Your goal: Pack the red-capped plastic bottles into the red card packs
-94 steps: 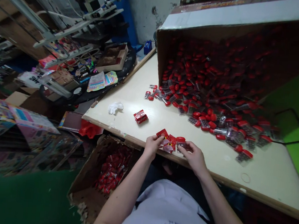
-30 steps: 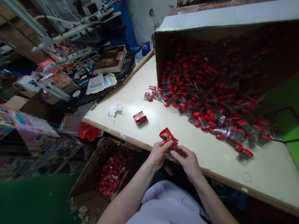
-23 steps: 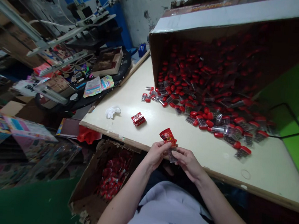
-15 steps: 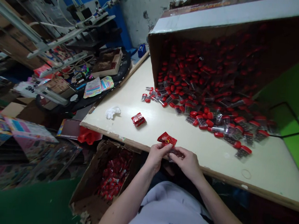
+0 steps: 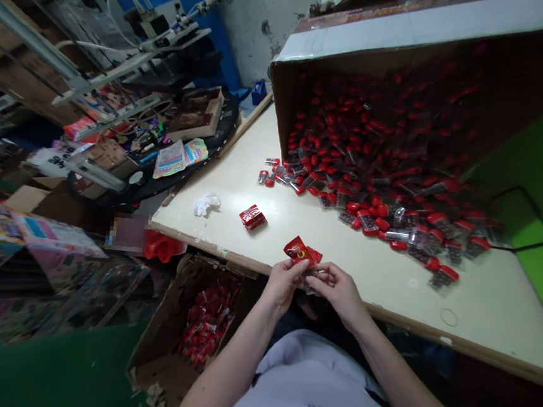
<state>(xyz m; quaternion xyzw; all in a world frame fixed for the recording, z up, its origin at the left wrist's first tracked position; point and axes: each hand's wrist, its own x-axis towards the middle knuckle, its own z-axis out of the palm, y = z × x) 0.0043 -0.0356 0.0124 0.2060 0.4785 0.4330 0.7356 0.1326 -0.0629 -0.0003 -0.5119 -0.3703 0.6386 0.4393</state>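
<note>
Both my hands are raised just off the table's front edge. My left hand (image 5: 284, 286) and my right hand (image 5: 340, 293) pinch a red foil packet (image 5: 301, 251), with a clear plastic part (image 5: 310, 284) showing below it between my fingers. A second red foil packet (image 5: 252, 217) lies on the cream table (image 5: 484, 317), a short way beyond my left hand. Near that packet is a crumpled white glove (image 5: 205, 204). Small red-capped bottles in clear bags (image 5: 369, 220) spill across the table from a tipped cardboard box (image 5: 311, 80), out of reach of both hands.
An open cardboard box (image 5: 157, 339) holding red packets (image 5: 207, 318) stands on the floor below the table's front edge, left of my arms. A red bag (image 5: 163, 246) sits beyond it. Cluttered shelves and printed sheets fill the left side.
My hands have lifted off the table edge and now hold the packet upright between them, with no loose red pieces beneath. The packet has tilted slightly in the last moments.
</note>
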